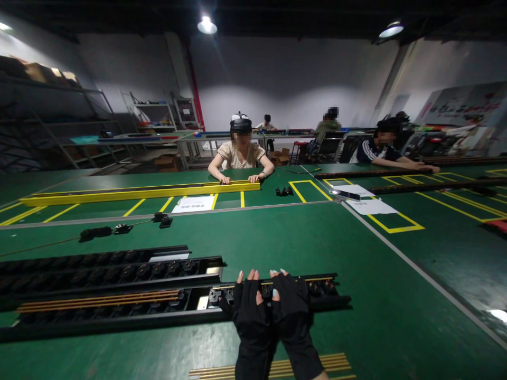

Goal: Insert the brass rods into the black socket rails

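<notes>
Both my hands wear black fingerless gloves and sit side by side on a long black rail (332,302) fitted with a row of black modules. My left hand (252,306) is closed over the rail, its fingertips at the far wall and its thumb inside. Close beside it, my right hand (291,301) grips the rail the same way. A thin brass rod (320,279) runs along the rail and passes beneath my hands. Part of the rail and its modules is hidden under the gloves.
Copper-coloured rods (99,302) lie on the rail's left part. Further black rails (158,270) are behind it. Brass rods (332,363) lie near the front edge. Across the green table (277,237), a person (241,150) handles a yellow rail (158,194); another person sits at right.
</notes>
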`<state>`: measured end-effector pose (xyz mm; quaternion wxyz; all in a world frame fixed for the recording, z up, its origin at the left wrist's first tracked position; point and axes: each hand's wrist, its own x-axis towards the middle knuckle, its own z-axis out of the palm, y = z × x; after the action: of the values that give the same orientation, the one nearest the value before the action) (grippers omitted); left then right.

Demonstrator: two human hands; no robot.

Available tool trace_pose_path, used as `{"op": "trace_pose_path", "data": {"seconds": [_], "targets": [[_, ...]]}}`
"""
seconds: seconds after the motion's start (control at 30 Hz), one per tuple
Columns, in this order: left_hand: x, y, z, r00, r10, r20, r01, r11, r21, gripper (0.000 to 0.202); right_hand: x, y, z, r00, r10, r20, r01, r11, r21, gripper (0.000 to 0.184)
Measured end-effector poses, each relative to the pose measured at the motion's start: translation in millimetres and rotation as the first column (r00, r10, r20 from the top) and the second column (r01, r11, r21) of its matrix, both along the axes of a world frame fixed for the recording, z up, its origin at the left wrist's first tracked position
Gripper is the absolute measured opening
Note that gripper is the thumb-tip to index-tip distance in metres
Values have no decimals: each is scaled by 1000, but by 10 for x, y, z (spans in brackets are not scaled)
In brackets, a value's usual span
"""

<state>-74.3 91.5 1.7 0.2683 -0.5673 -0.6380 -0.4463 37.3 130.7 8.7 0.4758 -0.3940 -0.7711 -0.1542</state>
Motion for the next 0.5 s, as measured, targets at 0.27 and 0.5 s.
{"op": "trace_pose_path", "data": {"seconds": [0.27,0.5], "targets": [[75,18,167,993,61,-104,-63,998,-13,39,4,7,-40,1000,-14,25,14,1000,13,39],[67,1,204,988,85,-125,-87,996,-14,38,4,-14,-61,1000,-10,21,10,1000,-19,41]]}}
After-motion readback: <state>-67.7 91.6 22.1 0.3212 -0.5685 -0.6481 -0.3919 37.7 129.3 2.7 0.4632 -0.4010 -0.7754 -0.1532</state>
